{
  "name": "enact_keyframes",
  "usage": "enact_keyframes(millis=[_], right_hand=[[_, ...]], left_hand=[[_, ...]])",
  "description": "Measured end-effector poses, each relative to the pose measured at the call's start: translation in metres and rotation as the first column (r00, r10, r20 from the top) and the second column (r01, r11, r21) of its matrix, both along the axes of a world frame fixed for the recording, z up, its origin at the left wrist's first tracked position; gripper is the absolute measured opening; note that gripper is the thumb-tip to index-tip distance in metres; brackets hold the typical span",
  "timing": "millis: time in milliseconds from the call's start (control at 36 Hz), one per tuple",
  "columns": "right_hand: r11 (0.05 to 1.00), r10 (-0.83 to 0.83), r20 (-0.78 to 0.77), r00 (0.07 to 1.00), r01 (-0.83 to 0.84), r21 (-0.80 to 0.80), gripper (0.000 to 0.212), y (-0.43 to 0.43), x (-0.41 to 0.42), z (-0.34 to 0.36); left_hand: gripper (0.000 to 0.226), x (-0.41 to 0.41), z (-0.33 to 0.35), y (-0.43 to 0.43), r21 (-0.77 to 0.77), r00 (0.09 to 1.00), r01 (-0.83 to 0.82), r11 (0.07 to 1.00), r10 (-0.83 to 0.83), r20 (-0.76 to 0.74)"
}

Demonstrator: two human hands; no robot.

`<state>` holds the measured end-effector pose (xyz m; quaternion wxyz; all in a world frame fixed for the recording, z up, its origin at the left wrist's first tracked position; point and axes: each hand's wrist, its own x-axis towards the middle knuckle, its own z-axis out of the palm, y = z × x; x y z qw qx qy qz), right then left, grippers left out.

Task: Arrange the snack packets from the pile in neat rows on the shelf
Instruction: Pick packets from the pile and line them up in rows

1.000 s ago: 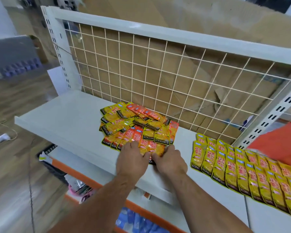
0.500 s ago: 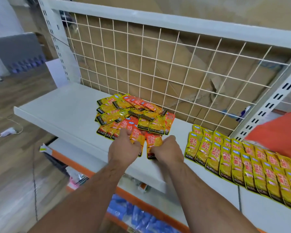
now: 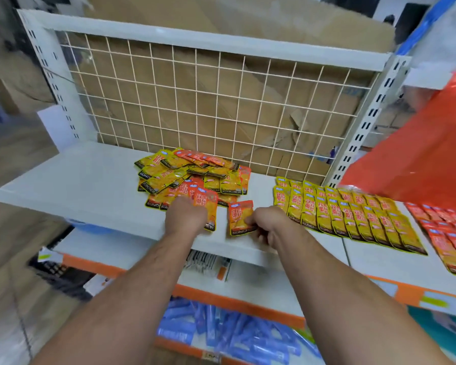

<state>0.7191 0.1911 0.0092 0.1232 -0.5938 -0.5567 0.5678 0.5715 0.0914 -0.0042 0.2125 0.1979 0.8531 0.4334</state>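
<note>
Both bare hands are reaching over the front edge of the white metal shelf (image 3: 71, 180), near its middle. The left hand (image 3: 186, 216) is lying knuckles-up on the near edge of the loose pile of yellow and orange foil snack packets (image 3: 190, 175), its fingers curled around an orange packet with a dark bottom band (image 3: 208, 208) that is sticking out past the hand toward the right. The right hand (image 3: 267, 223) is sitting just right of it, thumb and fingers pinching the lower right corner of a single orange packet (image 3: 240, 217) that is lying apart from the pile, close to the shelf's front edge, between the two hands. The pile is spreading from the hands back toward the white wire grid (image 3: 221, 101) at the rear edge. To the right of the right hand, overlapping rows of yellow packets (image 3: 348, 212) are running along the shelf, with rows of orange packets (image 3: 448, 233) beyond them toward the right end.
</note>
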Motion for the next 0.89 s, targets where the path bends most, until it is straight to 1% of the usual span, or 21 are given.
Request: enact_keyframes(millis=[56, 111, 194, 250, 306, 361, 500, 611, 667, 778, 861, 889], right_hand=[[1.0, -0.005, -0.03, 1.0, 0.004, -0.018, 0.025, -0.011, 0.005, -0.001], [1.0, -0.022, -0.049, 0.999, 0.022, -0.007, 0.021, -0.023, 0.013, -0.001], [0.999, -0.049, -0.066, 0.997, 0.05, 0.018, 0.015, -0.036, 0.031, -0.001], [0.997, -0.064, -0.075, 0.995, 0.066, 0.037, 0.015, -0.042, 0.045, 0.002], [0.995, -0.079, -0.085, 0.993, 0.085, 0.059, 0.017, -0.048, 0.062, 0.006], [0.991, -0.099, -0.089, 0.991, 0.106, 0.082, 0.019, -0.051, 0.082, 0.013], [0.971, -0.184, -0.094, 0.978, 0.196, 0.134, 0.02, -0.046, 0.145, 0.023], [0.961, -0.228, -0.071, 0.971, 0.236, 0.142, 0.019, -0.037, 0.198, 0.025], [0.952, -0.264, -0.085, 0.961, 0.274, 0.134, 0.019, -0.032, 0.224, 0.024], [0.941, -0.297, -0.099, 0.95, 0.309, 0.135, 0.022, -0.02, 0.279, 0.022], [0.941, -0.296, -0.081, 0.952, 0.305, 0.143, 0.014, -0.009, 0.322, 0.023], [0.942, -0.296, -0.076, 0.952, 0.304, 0.144, 0.012, -0.006, 0.336, 0.024]], left_hand=[[0.047, 0.005, 0.001, -0.003, 0.015, 0.998, -0.029, 0.999, 0.028, 0.062], [0.046, 0.014, 0.006, -0.008, 0.004, 0.996, -0.012, 1.0, 0.012, 0.091], [0.045, 0.029, 0.008, -0.013, -0.034, 0.99, 0.103, 0.994, -0.099, 0.102], [0.03, 0.043, 0.012, -0.018, 0.015, 0.972, 0.174, 0.985, -0.174, 0.156], [0.005, 0.058, 0.015, -0.021, 0.049, 0.948, 0.233, 0.971, -0.238, 0.209], [0.015, 0.077, 0.017, -0.021, 0.108, 0.927, 0.237, 0.966, -0.258, 0.273], [0.016, 0.135, 0.03, -0.014, 0.207, 0.852, 0.302, 0.931, -0.36, 0.379], [0.016, 0.179, 0.029, 0.001, 0.205, 0.818, 0.354, 0.913, -0.408, 0.405], [0.013, 0.201, 0.028, 0.01, 0.194, 0.818, 0.362, 0.912, -0.41, 0.404], [0.016, 0.251, 0.026, 0.027, 0.158, 0.831, 0.419, 0.894, -0.447, 0.33], [0.022, 0.291, 0.027, 0.04, 0.129, 0.848, 0.432, 0.892, -0.451, 0.277], [0.022, 0.305, 0.029, 0.043, 0.127, 0.843, 0.434, 0.892, -0.452, 0.293]])
